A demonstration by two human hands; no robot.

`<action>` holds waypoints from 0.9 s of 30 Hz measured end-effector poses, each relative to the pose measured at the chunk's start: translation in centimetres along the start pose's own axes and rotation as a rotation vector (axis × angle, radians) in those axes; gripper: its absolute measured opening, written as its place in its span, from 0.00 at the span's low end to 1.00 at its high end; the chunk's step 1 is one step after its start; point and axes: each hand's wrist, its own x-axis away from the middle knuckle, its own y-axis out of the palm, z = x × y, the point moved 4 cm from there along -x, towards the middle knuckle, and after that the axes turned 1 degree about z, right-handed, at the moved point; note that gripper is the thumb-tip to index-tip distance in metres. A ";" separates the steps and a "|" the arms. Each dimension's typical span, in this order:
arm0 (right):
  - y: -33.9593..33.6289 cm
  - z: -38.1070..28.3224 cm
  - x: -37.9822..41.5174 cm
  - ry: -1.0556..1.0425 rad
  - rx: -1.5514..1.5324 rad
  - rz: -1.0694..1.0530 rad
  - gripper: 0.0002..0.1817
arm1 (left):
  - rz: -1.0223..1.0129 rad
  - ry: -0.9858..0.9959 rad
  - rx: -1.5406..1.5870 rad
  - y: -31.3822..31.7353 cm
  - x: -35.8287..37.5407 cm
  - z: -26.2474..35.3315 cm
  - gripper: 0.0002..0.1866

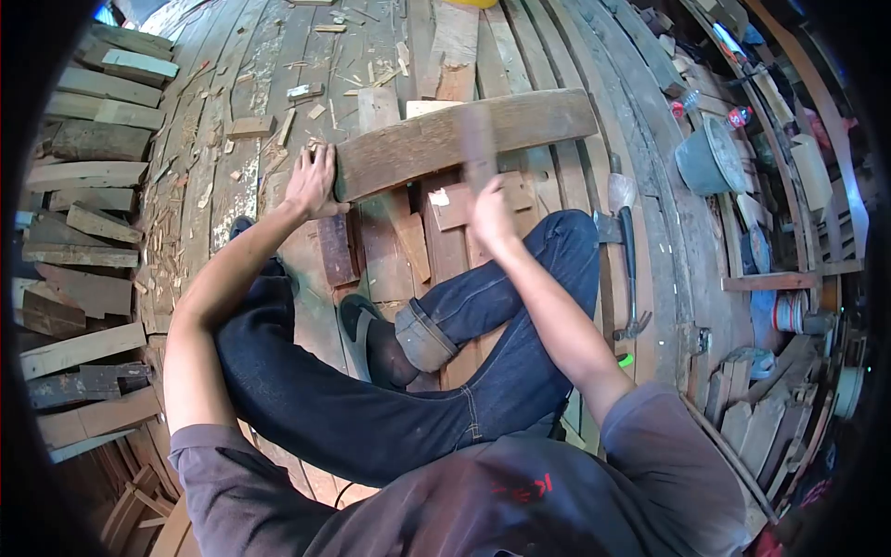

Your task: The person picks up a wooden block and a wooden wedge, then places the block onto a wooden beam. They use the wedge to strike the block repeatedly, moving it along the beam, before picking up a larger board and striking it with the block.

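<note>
A long, weathered wooden plank (408,153) lies slantwise in front of me, resting on smaller wood pieces. At its left end my left hand (314,181) grips it, thumb low and fingers along the end. My right hand (492,218) is closed round a long, flat tool (479,153) that crosses the plank's near edge. Motion blur smears that tool, so I cannot make out its exact kind. Below the plank are a flat wood block (455,212), a dark reddish wood block (338,251) and a pale wood strip (408,243).
Right of my knee lie a claw hammer (630,269) and a tool with a pale broad head (622,192). A grey bucket (711,160) stands farther right. Stacked timber offcuts (88,176) line the left side. Wood chips (186,200) litter the plank floor.
</note>
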 end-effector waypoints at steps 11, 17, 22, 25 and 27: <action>-1.7 -1.6 0.7 -0.063 -0.032 -0.056 0.39 | -0.018 -0.006 -0.019 0.2 0.0 0.2 0.71; -3.7 -1.6 0.7 -0.196 0.016 -0.263 0.34 | -0.002 0.017 0.031 0.5 0.1 -0.2 0.67; -0.5 -1.0 1.0 0.002 -0.098 -0.284 0.34 | -0.036 -0.008 0.006 -0.2 0.1 0.4 0.67; -0.9 -3.1 4.2 -0.366 -0.035 -0.318 0.36 | 0.017 0.014 0.015 0.8 -0.4 -0.3 0.66; -2.3 -3.6 3.5 -0.325 -0.071 -0.273 0.34 | 0.063 0.038 0.004 0.7 -0.3 -0.6 0.66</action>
